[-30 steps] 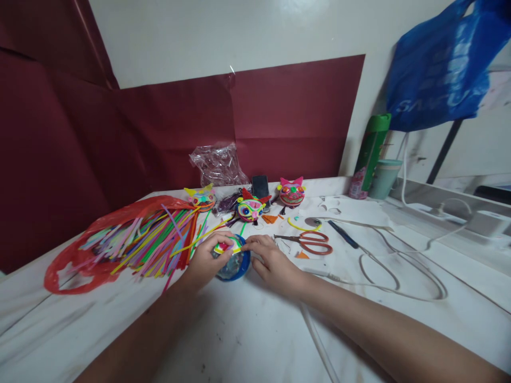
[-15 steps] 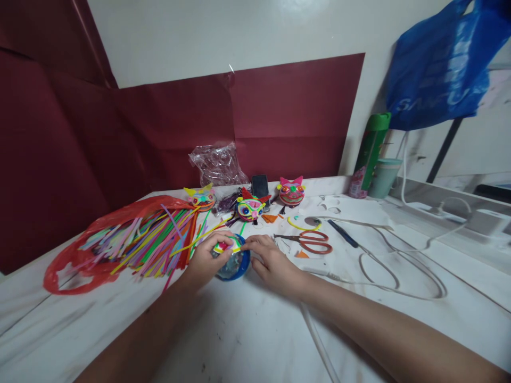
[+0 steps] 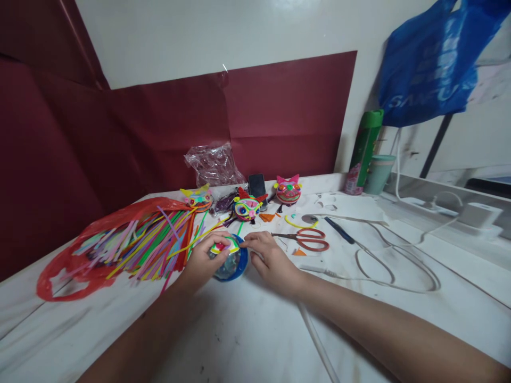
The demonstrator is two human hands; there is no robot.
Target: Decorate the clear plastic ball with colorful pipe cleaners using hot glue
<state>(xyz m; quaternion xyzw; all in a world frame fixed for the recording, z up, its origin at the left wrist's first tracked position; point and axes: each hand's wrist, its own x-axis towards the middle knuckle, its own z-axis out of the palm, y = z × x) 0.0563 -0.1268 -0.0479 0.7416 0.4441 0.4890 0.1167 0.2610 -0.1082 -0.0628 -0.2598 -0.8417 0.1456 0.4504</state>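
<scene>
My left hand (image 3: 203, 261) curls around the left side of a small colourful craft piece (image 3: 224, 246), with white, yellow, green and red parts. The piece sits over a round blue-rimmed thing (image 3: 241, 259) with a clear, shiny middle; I cannot make out its kind. From the right, my right hand (image 3: 271, 259) touches the edge of the craft piece with its fingertips, fingers partly bent. Just behind stands a finished-looking lion-head ornament (image 3: 247, 206) with red ears and blue eyes. Red-handled scissors (image 3: 313, 239) lie to the right.
On the left, a red plastic bag (image 3: 50, 284) holds many coloured pipe cleaners (image 3: 159, 244). Two more lion heads, a pink one (image 3: 288, 190) and a yellow-eared one (image 3: 199, 198), flank a phone (image 3: 257, 184). A corded blue-handled tool (image 3: 339, 230), cables, a spray can (image 3: 364, 151) and a cup (image 3: 379, 175) lie right.
The view has shifted slightly, so everything sits a little further left. My hands keep nearly the same hold on the craft piece; slightly more of its coloured top shows.
</scene>
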